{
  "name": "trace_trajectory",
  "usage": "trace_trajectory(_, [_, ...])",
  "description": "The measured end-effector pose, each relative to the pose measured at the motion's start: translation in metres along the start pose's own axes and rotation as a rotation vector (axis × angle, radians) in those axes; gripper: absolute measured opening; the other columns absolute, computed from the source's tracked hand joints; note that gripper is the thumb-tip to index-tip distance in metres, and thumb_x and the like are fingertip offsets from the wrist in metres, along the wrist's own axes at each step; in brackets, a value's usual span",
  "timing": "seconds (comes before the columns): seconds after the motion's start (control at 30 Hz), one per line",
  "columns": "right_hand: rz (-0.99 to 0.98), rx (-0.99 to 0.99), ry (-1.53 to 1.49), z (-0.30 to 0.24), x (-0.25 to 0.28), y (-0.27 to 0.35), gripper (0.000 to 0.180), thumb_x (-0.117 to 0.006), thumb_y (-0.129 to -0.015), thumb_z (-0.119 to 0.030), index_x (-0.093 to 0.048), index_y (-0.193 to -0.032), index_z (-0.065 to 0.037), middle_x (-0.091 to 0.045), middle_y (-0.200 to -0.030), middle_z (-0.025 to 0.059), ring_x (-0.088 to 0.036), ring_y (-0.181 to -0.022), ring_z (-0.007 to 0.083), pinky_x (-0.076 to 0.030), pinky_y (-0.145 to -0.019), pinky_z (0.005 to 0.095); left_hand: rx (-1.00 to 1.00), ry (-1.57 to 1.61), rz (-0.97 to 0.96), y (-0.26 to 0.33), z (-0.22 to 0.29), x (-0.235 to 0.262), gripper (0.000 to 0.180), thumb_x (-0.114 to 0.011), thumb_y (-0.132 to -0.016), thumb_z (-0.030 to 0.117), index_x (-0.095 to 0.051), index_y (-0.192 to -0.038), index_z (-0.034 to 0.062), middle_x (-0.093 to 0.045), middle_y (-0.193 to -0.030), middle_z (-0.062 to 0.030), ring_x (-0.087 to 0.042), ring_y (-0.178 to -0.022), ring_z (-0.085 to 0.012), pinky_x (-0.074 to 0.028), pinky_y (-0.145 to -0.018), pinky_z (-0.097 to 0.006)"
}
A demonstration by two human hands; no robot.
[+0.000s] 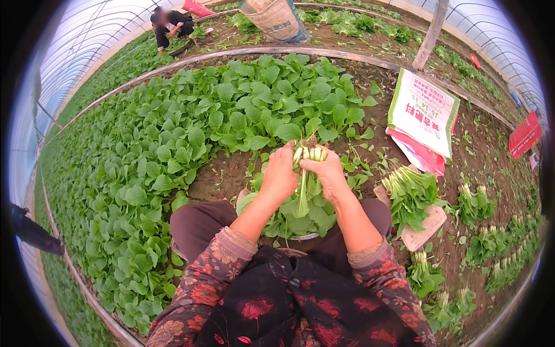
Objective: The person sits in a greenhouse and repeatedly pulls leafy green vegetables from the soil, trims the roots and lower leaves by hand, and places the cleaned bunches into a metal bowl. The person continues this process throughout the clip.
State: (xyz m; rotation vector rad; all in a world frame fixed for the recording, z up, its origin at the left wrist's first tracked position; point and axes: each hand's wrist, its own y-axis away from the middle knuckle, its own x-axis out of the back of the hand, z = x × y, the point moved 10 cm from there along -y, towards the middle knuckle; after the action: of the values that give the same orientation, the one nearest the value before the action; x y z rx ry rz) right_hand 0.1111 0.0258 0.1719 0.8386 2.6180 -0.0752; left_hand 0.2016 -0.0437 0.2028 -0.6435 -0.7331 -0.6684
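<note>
Between my knees, a bunch of leafy greens (pixel 302 202) is held with its pale stems and thin brown roots up and its leaves hanging down. My right hand (pixel 329 172) is closed around the stems, its thumb laid across them. Pressed against the other side of the bunch, my left hand (pixel 280 172) has its fingers closed at the stem ends; part of its grip is hidden. More loose leaves spread below, over a container whose metal rim (pixel 304 237) just shows.
Dense growing greens (pixel 144 156) fill the left and front. To my right, a stack of cut greens (pixel 411 194) lies on a wooden board (pixel 426 228), with tied bundles (pixel 477 202) on the soil. A printed sack (pixel 422 113) lies beyond; another person (pixel 171 26) crouches far left.
</note>
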Motion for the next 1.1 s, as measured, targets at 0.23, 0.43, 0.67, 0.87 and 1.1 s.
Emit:
trace_trajectory(0.23, [0.002,-0.007,-0.088,0.001,0.007,0.0,0.032,-0.071,-0.076,0.002,-0.063,-0.106,-0.002,-0.067,-0.093,0.0028,-0.062,-0.081,0.0114,-0.049,-0.076,0.0271,-0.084,-0.071,-0.047,0.009,0.025,-0.005,0.072,-0.059,-0.074,-0.001,-0.031,-0.141,0.0005,-0.047,-0.129,-0.0218,-0.044,-0.119,-0.0402,-0.04,-0.098,-0.045])
trace_trajectory(0.43, [-0.019,0.012,-0.116,-0.017,0.013,0.006,0.03,-0.069,-0.076,0.001,-0.064,-0.105,-0.001,-0.068,-0.092,0.0039,-0.063,-0.08,0.0124,-0.05,-0.076,0.0275,0.03,0.595,-0.187,0.003,0.014,0.02,0.063,-0.065,-0.082,0.007,-0.038,-0.139,0.0041,-0.05,-0.132,-0.0136,-0.049,-0.12,-0.0231,-0.042,-0.098,-0.036])
trace_trajectory(0.67, [-0.042,0.04,-0.125,-0.02,0.018,0.006,0.028,-0.068,-0.077,0.002,-0.063,-0.104,0.0,-0.068,-0.091,0.0044,-0.063,-0.079,0.0126,-0.051,-0.075,0.0279,0.334,0.232,-0.062,-0.004,-0.049,0.04,0.012,-0.057,-0.091,0.01,-0.062,-0.093,-0.0008,-0.062,-0.086,-0.0021,-0.056,-0.075,-0.0083,-0.046,-0.068,-0.022])
trace_trajectory(0.87, [-0.052,0.031,-0.152,-0.018,0.019,0.006,0.03,-0.068,-0.076,0.002,-0.063,-0.107,0.0,-0.068,-0.092,0.0044,-0.063,-0.079,0.0128,-0.051,-0.075,0.0277,0.066,0.447,-0.18,0.008,0.005,0.011,0.024,-0.064,-0.085,0.019,-0.064,-0.103,0.0028,-0.068,-0.095,-0.0094,-0.065,-0.084,-0.0186,-0.05,-0.074,-0.031])
trace_trajectory(1.1, [-0.046,0.04,-0.12,-0.02,0.024,0.01,0.033,-0.066,-0.077,0.001,-0.063,-0.11,0.001,-0.068,-0.095,0.0057,-0.063,-0.082,0.0142,-0.051,-0.078,0.0293,0.027,0.154,-0.117,0.01,0.03,0.012,0.026,-0.065,-0.083,0.023,-0.06,-0.1,0.0047,-0.065,-0.089,-0.0136,-0.063,-0.08,-0.033,-0.049,-0.07,-0.041])
